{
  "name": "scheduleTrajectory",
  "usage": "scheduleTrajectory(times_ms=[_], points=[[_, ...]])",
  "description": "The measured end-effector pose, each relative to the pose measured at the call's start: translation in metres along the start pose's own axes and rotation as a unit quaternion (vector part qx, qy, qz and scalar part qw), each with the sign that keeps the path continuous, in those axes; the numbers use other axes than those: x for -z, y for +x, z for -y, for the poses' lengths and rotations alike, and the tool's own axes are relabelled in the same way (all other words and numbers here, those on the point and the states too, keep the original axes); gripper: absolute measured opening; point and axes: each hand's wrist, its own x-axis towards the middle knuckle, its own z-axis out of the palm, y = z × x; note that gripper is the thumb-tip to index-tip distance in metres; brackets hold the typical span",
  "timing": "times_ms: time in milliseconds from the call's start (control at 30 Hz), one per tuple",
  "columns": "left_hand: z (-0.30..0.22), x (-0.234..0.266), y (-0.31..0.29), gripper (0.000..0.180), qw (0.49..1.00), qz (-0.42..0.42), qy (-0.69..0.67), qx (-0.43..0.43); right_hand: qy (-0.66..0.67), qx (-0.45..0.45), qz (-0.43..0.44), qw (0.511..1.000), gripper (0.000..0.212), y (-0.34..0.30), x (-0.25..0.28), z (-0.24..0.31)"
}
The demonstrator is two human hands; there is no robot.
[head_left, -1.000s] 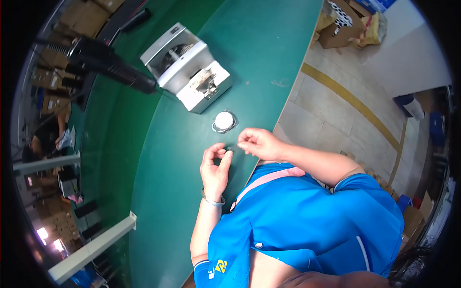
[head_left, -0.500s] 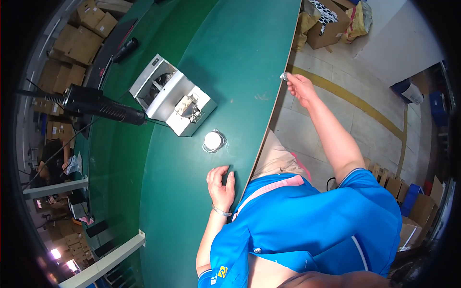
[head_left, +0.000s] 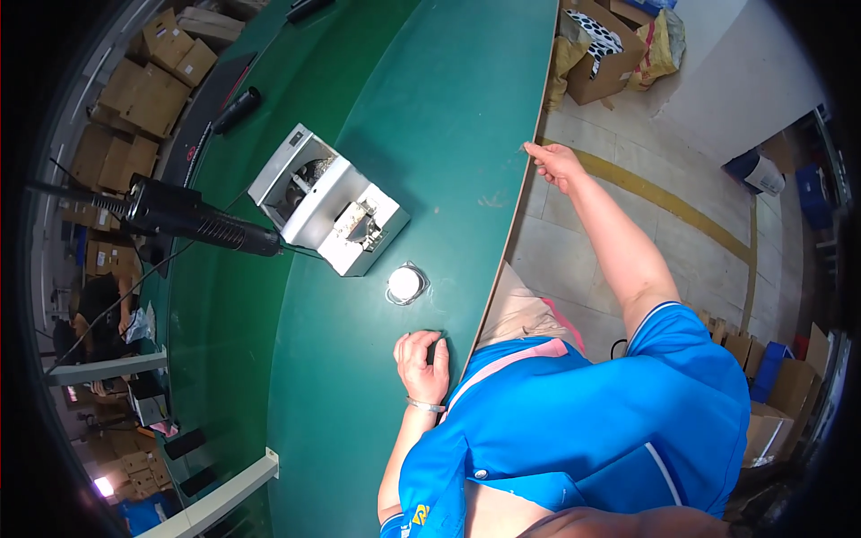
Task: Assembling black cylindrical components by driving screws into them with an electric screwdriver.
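My left hand (head_left: 423, 366) rests on the green tabletop (head_left: 448, 134) near its edge, fingers loosely bent and thumb apart. A dark patch shows between thumb and fingers; I cannot tell whether it is shadow. Just beyond that hand lies a small round part with a white face and metal rim (head_left: 406, 283). Farther off stands a grey-white screw feeder (head_left: 332, 202), with small metal pieces inside. Out at the table's right edge, my right hand (head_left: 558, 166) has thumb and fingertips pinched together. Something tiny and thin pokes from the pinch, too small to name.
A black electric screwdriver (head_left: 202, 215) with a cable hangs left of the feeder. Cardboard boxes (head_left: 139, 85) line the far left side. On the floor at right are an open carton (head_left: 603, 67), a yellow sack (head_left: 664, 45) and a yellow stripe (head_left: 646, 188).
The view has shifted slightly, so table items appear lower. In the right hand's pinch, a crumpled silvery bit showed earlier; now only a thin tip does. Left-hand fingers sit closer together.
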Motion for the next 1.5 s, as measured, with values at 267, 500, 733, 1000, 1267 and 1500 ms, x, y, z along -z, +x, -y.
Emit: scheduleTrajectory(times_ms=[267,500,733,1000,1267,1500], points=[[0.009,-0.001,-0.005,0.01,0.999,-0.035,-0.032,0.007,0.103,0.027,0.125,0.986,0.031,0.012,0.0,-0.009],[0.012,0.006,-0.016,0.004,0.994,-0.091,-0.062,0.026,0.001,0.069,0.012,0.998,0.031,-0.027,-0.015,0.01],[0.018,0.015,-0.018,0.007,0.989,-0.085,-0.123,0.002,-0.049,0.408,-0.048,0.91,0.029,-0.06,-0.05,0.024],[0.057,0.066,-0.019,0.012,0.98,-0.08,-0.139,0.116,-0.169,0.429,0.491,0.739,0.004,-0.245,-0.215,-0.053],[0.155,0.172,-0.055,0.033,0.915,-0.195,0.227,0.271,-0.344,0.607,0.412,0.586,0.042,-0.261,-0.307,-0.086],[0.261,0.294,-0.044,0.038,0.824,-0.251,0.274,0.428,-0.45,0.662,0.322,0.505,0.05,-0.265,-0.345,-0.095]])
